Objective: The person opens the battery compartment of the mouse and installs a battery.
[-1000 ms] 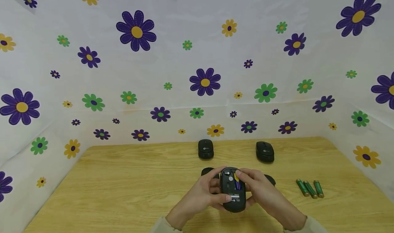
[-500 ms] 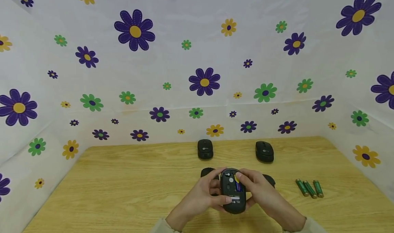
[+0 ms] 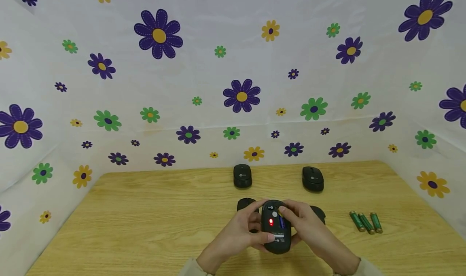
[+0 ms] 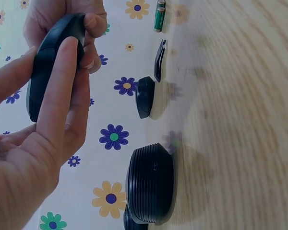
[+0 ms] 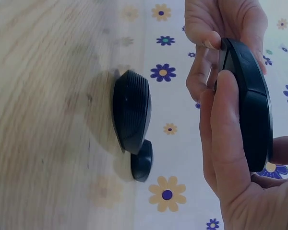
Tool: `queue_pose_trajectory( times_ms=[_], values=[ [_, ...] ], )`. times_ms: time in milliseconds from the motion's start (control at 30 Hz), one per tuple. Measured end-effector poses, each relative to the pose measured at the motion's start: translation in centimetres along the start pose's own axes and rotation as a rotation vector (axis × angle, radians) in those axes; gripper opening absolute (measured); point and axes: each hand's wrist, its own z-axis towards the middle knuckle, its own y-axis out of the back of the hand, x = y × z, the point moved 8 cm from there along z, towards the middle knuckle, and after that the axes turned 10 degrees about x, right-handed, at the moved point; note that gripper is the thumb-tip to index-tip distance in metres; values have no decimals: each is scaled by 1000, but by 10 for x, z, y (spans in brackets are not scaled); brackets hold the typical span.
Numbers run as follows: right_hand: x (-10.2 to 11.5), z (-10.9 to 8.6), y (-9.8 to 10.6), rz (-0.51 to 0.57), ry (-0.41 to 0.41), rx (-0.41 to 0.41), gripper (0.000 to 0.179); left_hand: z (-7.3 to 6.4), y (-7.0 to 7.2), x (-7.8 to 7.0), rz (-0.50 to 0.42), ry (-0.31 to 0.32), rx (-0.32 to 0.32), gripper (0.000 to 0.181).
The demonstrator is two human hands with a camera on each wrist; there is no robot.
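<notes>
A black computer mouse (image 3: 277, 245) is held bottom side up between both hands, its battery compartment uncovered. Inside lies a purple battery (image 3: 282, 221); its yellow end is partly behind the right thumb. A red light (image 3: 271, 221) glows on the underside. My left hand (image 3: 238, 233) grips the mouse's left side, thumb on the label, fingers beneath. The right hand (image 3: 309, 225) holds the other side, thumb tip at the battery. Both wrist views show the mouse (image 4: 50, 67) from its side, with the left hand (image 4: 48, 129) and the right hand (image 5: 245, 158) around it.
Two black mice, one at back middle (image 3: 242, 175) and one at back right (image 3: 313, 179), stand on the wooden table (image 3: 145, 219). Another mouse (image 3: 246, 203) is partly behind my left hand. A thin black shell (image 4: 160, 60) lies behind the right hand. Green batteries (image 3: 365, 223) lie at right.
The red light on the mouse's underside has come on. The right thumb and the mouse have shifted only slightly; both hands keep their hold.
</notes>
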Motion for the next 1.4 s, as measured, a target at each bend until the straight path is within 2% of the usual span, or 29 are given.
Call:
queue_pose_trajectory(
  times_ms=[333,667,800,967,1133,1400],
  values=[
    [3,-2,-1,-7,-6,3,36,-1,-1,2,-18,20,-6,78],
    [5,-2,2,-100,-5,-31,38,-1,-1,2,-35,22,-16,78],
    [6,0,3,-100,-4,-26,39,0,0,3,-47,25,-17,79],
    [0,0,4,-15,-13,44,43,4,1,8,-69,38,-13,78],
    [-7,1,10,71,-25,97,51,12,0,12,-56,51,-29,78],
    [-7,0,36,43,-12,73,56,37,-4,9,-44,81,-67,73]
  ],
)
